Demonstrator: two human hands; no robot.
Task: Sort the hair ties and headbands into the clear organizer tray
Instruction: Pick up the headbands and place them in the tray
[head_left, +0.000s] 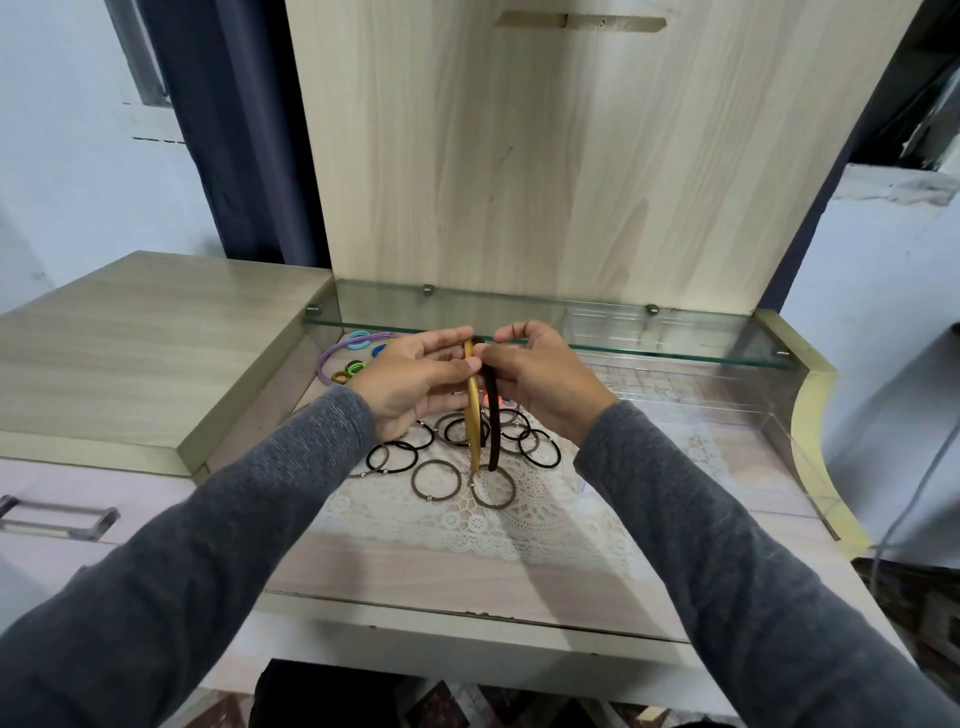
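Note:
My left hand (410, 384) grips a gold headband (474, 431) held upright above the table. Right beside it, my right hand (545, 384) grips a dark brown headband (493, 431). The two bands touch near their tops between my fingers. Below them, several black and brown hair ties (436, 478) lie scattered on a white lace doily (540, 525). A purple headband (326, 364) and small coloured hair ties (353, 369) lie at the back left under the glass shelf. The clear organizer tray (727, 410) stands on the right of the table.
A glass shelf (675, 353) runs across just behind my hands at knuckle height. A tall wooden back panel (519, 156) rises behind it. A raised wooden cabinet top (130, 338) lies to the left, with a drawer handle (57, 517) below.

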